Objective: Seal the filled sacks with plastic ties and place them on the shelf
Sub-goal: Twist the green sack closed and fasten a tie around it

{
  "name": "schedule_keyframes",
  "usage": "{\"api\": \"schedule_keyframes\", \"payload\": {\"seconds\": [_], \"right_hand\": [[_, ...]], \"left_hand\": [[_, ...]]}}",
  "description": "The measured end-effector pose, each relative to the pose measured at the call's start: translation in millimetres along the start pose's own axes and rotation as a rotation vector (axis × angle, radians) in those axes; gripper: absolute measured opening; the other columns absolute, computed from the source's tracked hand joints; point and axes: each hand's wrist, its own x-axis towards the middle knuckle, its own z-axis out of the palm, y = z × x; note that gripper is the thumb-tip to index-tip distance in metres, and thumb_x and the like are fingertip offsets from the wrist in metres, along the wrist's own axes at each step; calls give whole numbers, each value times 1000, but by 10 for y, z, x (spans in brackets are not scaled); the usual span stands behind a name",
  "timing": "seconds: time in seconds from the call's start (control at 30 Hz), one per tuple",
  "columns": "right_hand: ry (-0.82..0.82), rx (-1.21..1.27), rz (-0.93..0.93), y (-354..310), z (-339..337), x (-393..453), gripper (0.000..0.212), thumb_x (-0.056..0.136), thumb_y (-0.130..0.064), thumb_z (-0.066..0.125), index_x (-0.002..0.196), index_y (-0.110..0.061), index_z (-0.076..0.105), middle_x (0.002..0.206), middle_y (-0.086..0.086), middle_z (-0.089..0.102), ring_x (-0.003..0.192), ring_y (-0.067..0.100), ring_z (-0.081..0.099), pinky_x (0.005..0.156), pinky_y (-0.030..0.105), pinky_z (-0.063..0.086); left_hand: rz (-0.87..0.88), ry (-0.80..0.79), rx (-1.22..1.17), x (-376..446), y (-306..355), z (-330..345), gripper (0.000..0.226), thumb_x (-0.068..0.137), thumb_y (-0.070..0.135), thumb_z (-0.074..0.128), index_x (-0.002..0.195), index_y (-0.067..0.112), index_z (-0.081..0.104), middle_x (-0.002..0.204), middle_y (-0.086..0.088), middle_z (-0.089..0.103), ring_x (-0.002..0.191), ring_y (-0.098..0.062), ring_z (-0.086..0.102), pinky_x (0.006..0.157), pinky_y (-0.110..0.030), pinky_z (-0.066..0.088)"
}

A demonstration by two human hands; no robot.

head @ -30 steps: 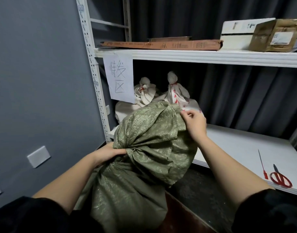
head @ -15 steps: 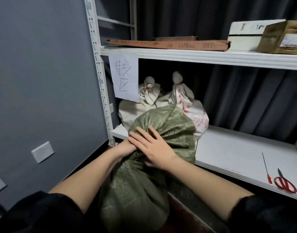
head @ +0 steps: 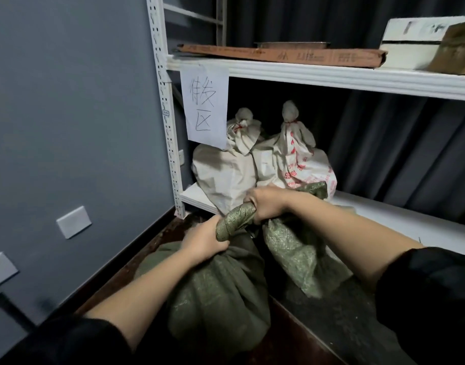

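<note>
Now both hands clench the green sack's [head: 221,293] twisted neck: left hand [head: 203,242] at seven o'clock, right hand [head: 267,204] at one o'clock, below the shelf [head: 410,219].

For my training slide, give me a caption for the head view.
Both hands, left hand and right hand, grip the green sack's twisted neck below two tied white sacks.

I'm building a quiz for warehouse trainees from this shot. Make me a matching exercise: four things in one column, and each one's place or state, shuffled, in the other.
Things:
1. green sack
2. two white sacks
3. paper sign
4. flat brown carton

Places or states:
A. hangs from the upper shelf edge
B. lies on the upper shelf
C. tied, standing on the lower shelf
D. twisted neck held in both hands

Pairs: 1-D, 2-C, 3-A, 4-B
</note>
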Motion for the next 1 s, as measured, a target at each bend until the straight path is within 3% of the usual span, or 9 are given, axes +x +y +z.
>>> {"api": "schedule_keyframes", "payload": {"seconds": [0.1, 0.27, 0.37, 0.47, 0.57, 0.7, 0.87, 0.93, 1.0], "right_hand": [[-183, 282, 38, 55, 112, -13, 21, 69, -8, 73, 84, -17, 63, 83, 3, 64, 78, 17, 59, 70, 29, 48], [-221, 583, 31, 129, 214, -48, 27, 78, -19, 75, 101, -23, 61, 94, -7, 66, 90, 10, 60, 91, 25, 43], [-229, 758, 56, 112, 275, -67, 44, 76, -26, 76, 116, -21, 58, 115, -3, 67, 108, 14, 62, 102, 26, 42], [-157, 1050, 25, 63, 393, -96, 45, 68, -18, 75, 110, -24, 58, 108, -6, 69, 99, 5, 65, 91, 17, 47], [-91, 1282, -1, 23, 540, -126, 45, 78, 7, 66, 110, -23, 54, 103, -7, 67, 89, -1, 66, 79, 12, 49], [-3, 1323, 33, 42, 736, -90, 63, 69, -3, 73, 118, -31, 45, 115, -9, 62, 100, 2, 63, 89, 17, 49], [-31, 1261, -28, 34, 911, -31, 79, 76, 11, 68, 120, -42, 30, 118, -25, 45, 91, -25, 54, 78, 0, 40], [-37, 1277, -45, 1, 981, 4, 85, 74, 11, 72, 115, -49, 27, 117, -26, 46, 92, -24, 54, 79, 1, 40], [11, 1300, -52, -72, 1039, 74, 88, 72, 14, 72, 121, -45, 29, 119, -22, 50, 97, -19, 56, 82, 5, 42]], "left_hand": [[-3, 146, 50, -101, -42, 123, 40, 76, 29, 65, 111, 23, 49, 106, -3, 67, 105, -29, 59, 82, -33, 42], [-70, 230, 74, -50, -151, 269, 49, 73, 34, 70, 113, 22, 45, 112, 1, 63, 110, -23, 57, 102, -36, 34], [-87, 259, -92, 12, -200, 347, 38, 71, 32, 76, 98, 21, 51, 103, -2, 61, 101, -26, 59, 83, -33, 43], [-143, 281, -380, 142, -242, 343, 27, 71, 25, 78, 82, 22, 54, 87, -2, 66, 90, -27, 63, 68, -29, 42], [-208, 264, -527, 274, -225, 356, 25, 75, 31, 77, 96, 21, 68, 97, -3, 72, 92, -18, 65, 75, -26, 49], [-260, 157, -702, 416, -97, 338, 21, 87, 21, 67, 97, 4, 70, 96, -8, 68, 88, -11, 57, 65, -19, 39], [-383, 52, -787, 570, -186, 353, 22, 92, 26, 58, 96, 6, 67, 100, -10, 65, 90, -15, 54, 72, -22, 36], [-431, 68, -818, 601, -194, 348, 28, 93, 27, 57, 104, 3, 67, 107, -12, 64, 92, -16, 53, 73, -21, 35], [-491, 79, -865, 634, -208, 340, 31, 94, 27, 55, 103, -1, 66, 103, -10, 63, 88, -17, 53, 71, -20, 34]]}}
